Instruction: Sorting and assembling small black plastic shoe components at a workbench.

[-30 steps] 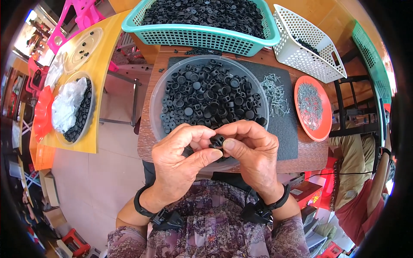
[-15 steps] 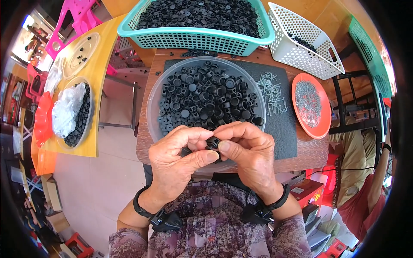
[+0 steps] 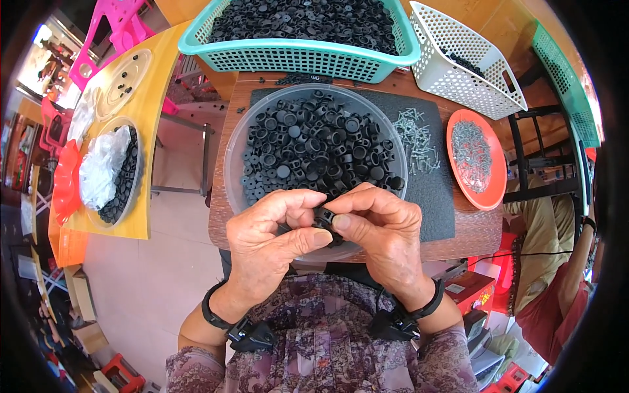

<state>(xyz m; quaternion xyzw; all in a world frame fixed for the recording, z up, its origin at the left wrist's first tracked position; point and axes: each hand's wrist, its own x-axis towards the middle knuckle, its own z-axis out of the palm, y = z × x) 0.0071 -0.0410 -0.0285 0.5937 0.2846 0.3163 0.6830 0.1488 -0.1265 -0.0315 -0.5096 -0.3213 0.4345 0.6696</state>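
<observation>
Over the near rim of a clear round tub (image 3: 233,190), both hands meet at a small black round plastic part (image 3: 322,216). My left hand (image 3: 265,232) pinches it from the left, thumb below and fingers curled above. From the other side my right hand (image 3: 383,229) grips the same part between thumb and forefinger. My fingers cover much of it, so its full shape is hidden. Loose black ring-like plastic parts and caps (image 3: 318,141) fill the tub, with flatter small discs along its left side.
Loose screws (image 3: 416,141) lie on a dark mat (image 3: 436,206); more fill an orange plate (image 3: 495,187). Behind the tub stand a turquoise basket (image 3: 295,59) of black parts and a white basket (image 3: 452,82). A yellow table (image 3: 154,131) is at left; another person's arm (image 3: 580,262) shows at right.
The black part has turned slightly between my fingers. My right hand has shifted a little to the right; otherwise both hands keep their places.
</observation>
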